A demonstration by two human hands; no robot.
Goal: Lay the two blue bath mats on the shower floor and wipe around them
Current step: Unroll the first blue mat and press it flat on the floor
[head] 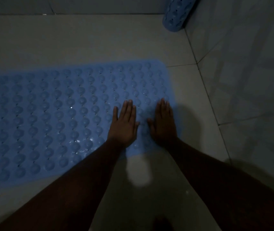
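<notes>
One blue bath mat point(58, 114) with rows of round bumps lies flat on the pale tiled shower floor point(83, 40), running off the left edge of view. My left hand point(124, 124) and my right hand point(163, 124) both press flat on the mat's right end, fingers straight, side by side. A second blue mat point(176, 14) stands rolled up in the far right corner, leaning against the wall. The light is dim.
A tiled wall point(249, 64) rises along the right side, meeting the floor on a diagonal line. Another wall runs along the back. Bare floor tiles lie beyond the flat mat and in front of it near my arms.
</notes>
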